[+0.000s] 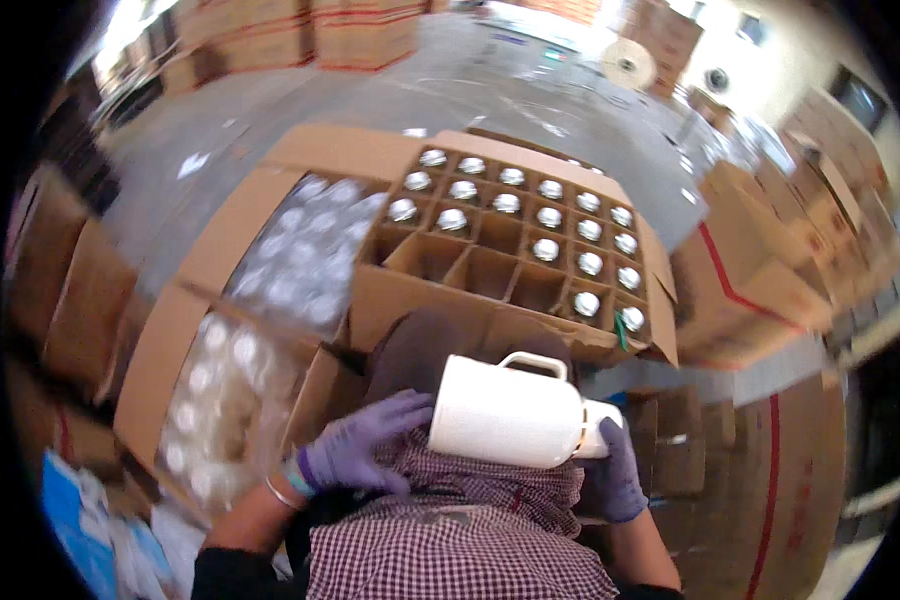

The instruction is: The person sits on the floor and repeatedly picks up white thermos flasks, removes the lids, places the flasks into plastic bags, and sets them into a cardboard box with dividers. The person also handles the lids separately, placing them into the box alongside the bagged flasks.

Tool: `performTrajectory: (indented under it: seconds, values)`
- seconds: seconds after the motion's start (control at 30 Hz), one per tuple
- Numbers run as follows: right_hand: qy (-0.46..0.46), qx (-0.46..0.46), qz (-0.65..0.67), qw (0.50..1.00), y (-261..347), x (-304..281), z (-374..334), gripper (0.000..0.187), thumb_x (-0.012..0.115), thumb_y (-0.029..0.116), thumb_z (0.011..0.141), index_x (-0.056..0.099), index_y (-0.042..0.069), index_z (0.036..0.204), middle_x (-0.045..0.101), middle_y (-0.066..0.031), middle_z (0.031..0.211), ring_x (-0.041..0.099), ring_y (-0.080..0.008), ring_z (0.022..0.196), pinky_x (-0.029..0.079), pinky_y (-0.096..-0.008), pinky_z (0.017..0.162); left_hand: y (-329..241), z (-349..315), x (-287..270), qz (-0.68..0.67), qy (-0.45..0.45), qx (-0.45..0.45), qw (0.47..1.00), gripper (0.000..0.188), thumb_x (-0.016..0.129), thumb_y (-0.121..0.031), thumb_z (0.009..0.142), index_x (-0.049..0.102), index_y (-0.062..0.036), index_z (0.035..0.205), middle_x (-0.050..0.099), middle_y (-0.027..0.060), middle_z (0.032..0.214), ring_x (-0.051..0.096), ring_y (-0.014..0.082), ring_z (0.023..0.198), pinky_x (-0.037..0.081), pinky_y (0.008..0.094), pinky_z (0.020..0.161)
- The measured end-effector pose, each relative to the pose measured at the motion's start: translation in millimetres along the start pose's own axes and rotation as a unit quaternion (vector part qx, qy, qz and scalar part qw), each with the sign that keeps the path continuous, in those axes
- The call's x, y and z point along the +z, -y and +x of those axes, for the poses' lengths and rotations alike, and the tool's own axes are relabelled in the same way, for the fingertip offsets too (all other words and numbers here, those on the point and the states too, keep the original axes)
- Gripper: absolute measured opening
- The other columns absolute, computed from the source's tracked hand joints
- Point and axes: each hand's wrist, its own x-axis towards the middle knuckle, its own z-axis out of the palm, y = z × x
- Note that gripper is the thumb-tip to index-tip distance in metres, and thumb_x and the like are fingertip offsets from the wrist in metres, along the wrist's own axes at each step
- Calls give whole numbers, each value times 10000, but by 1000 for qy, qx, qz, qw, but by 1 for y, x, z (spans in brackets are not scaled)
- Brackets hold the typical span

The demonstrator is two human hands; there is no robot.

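Note:
A white thermos jug (505, 410) with a loop handle lies on its side across my lap. My right hand (618, 475), in a purple glove, is closed around the narrower top end of the jug, near a thin gold-coloured ring. My left hand (365, 445), gloved the same way, is spread out beside the jug's base; whether its fingertips touch the base I cannot tell. Just ahead of my knees stands a divided carton (450, 310) with silver round-topped pieces (547, 250) in many of its cells. Several front-left cells hold nothing.
To the left are an open carton of clear plastic-wrapped pieces (305, 250) and another of pale, round-topped pieces (215, 400). Taped cartons (740, 290) stand at the right. Blue and white plastic (90, 520) lies at lower left. More stacked boxes (365, 35) stand across the grey floor (370, 100).

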Motion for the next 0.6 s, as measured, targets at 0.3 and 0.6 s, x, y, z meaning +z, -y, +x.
performTrajectory:
  seconds: [0.3,0.6]
  values:
    - [149,-342,-221,901,25,62,54,724,775,269,819,414,73,1415,523,-154,1315,555,-305,1157,485,-432,962,64,72,-8,-78,-413,-165,892,660,578,-482,984,525,78,1329,593,210,1247,581,350,1162,443,462,1040]
    - [-138,-277,-684,661,61,1,257,782,777,429,780,480,45,1393,517,-196,1315,522,-405,1221,441,-479,1036,96,63,-59,-189,-511,-220,809,685,301,-552,1069,522,34,1347,608,178,1283,608,257,1148,482,400,995]
